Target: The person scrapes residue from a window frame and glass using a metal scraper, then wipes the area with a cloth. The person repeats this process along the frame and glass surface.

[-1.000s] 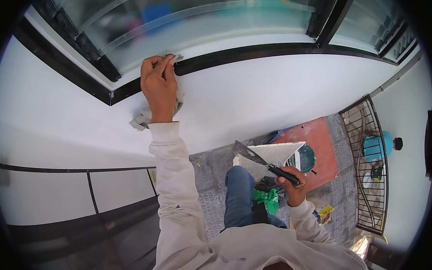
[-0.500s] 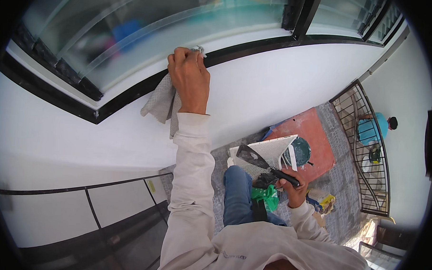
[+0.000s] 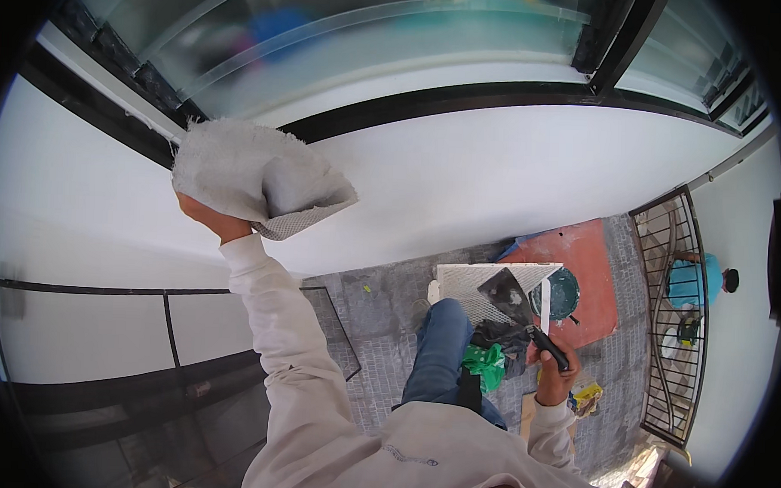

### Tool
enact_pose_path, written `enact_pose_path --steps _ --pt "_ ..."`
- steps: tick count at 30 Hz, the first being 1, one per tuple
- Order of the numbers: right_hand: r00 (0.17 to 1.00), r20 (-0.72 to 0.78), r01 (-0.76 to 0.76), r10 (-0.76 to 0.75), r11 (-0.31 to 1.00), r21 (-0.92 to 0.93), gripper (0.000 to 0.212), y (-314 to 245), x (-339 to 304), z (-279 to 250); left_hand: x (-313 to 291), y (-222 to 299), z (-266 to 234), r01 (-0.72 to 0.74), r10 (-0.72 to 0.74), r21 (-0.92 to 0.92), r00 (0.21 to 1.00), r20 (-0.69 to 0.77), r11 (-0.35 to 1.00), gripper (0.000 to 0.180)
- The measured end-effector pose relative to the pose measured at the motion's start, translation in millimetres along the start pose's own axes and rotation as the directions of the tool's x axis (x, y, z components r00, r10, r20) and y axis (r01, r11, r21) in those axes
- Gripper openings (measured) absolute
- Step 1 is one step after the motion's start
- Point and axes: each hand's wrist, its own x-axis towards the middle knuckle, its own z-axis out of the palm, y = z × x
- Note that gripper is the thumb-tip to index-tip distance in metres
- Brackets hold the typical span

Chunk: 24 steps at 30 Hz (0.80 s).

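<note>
My left hand is raised at the lower left corner of the window, closed on a grey woven rag. The rag hangs over most of the fingers and hides part of the dark window frame. Down by my right side, my right hand grips the black handle of a putty knife. Its broad, stained blade points up and away from me, apart from the wall.
A white wall runs below the window. On the floor are a red board, a dark green bucket, a white perforated panel and a green plastic bag. A person in blue is beyond the metal railing.
My left hand has slid left along the frame to the corner, and the rag now spreads over it instead of hanging below. The putty knife stays in my right hand, its blade now turned more face-on.
</note>
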Motion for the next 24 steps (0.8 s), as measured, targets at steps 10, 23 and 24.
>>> enact_pose_path --steps 10,23,24 --pt "0.831 0.531 -0.478 0.166 0.7 0.53 0.032 -17 51 63 12 -6 -32 -0.504 0.061 0.619 0.802 0.594 0.602 0.031" --pt "0.502 0.691 0.608 -0.52 0.78 0.145 0.037 -138 133 234 19 14 -37 -0.584 0.016 0.68 0.764 0.645 0.443 0.039" --pt "0.466 0.686 0.643 -0.559 0.746 0.172 0.037 -142 141 255 15 11 -36 -0.561 -0.02 0.688 0.768 0.64 0.462 0.043"
